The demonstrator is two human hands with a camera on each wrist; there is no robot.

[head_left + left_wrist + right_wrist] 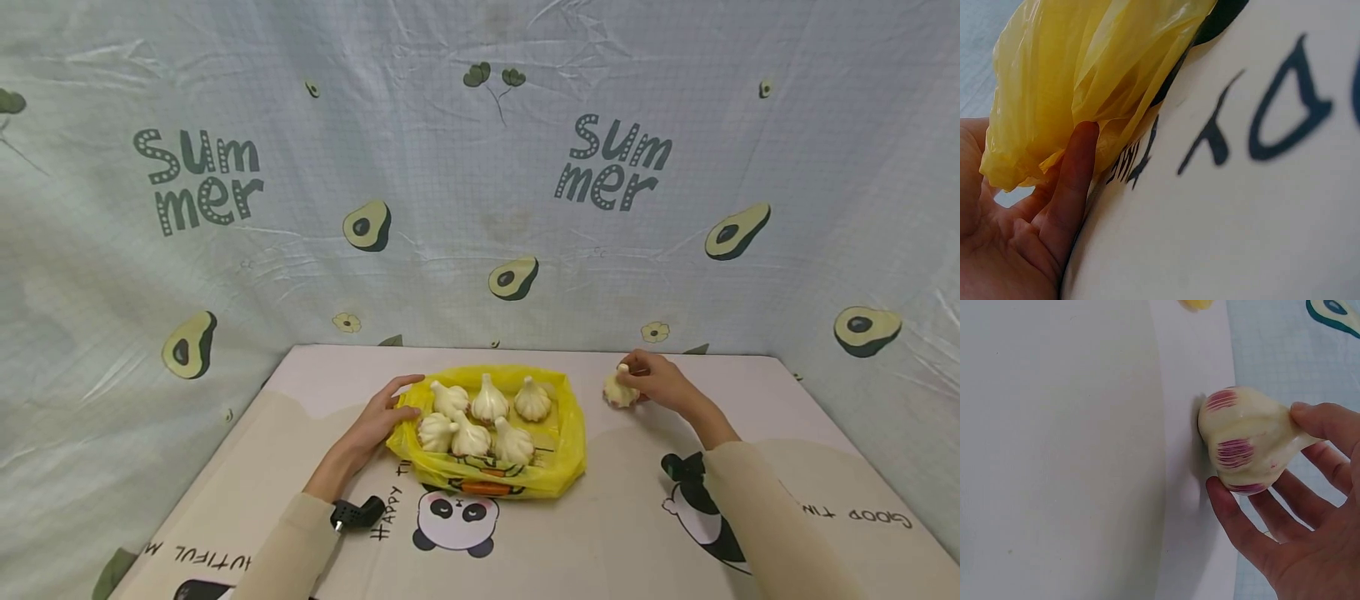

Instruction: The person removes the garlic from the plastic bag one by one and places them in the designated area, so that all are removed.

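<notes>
A yellow plastic bag (555,475) stands spread open on the table, with several white garlic bulbs (489,403) inside. At its left end my left hand (377,421) holds the rim, thumb on the near side. Seen from the left wrist, the fingers (1075,181) lie against the crinkled plastic; part of the hand is hidden behind it. Off to the right of the bag, my right hand (660,382) grips one garlic bulb (1238,440) with purple streaks. The thumb presses its neck and the fingers support its side. Whether this bulb touches the table cannot be told.
The pale table (585,542) carries printed pandas and lettering. A hanging cloth (435,167) with avocado prints closes off the back and sides. Something black (198,590) shows at the lower left edge.
</notes>
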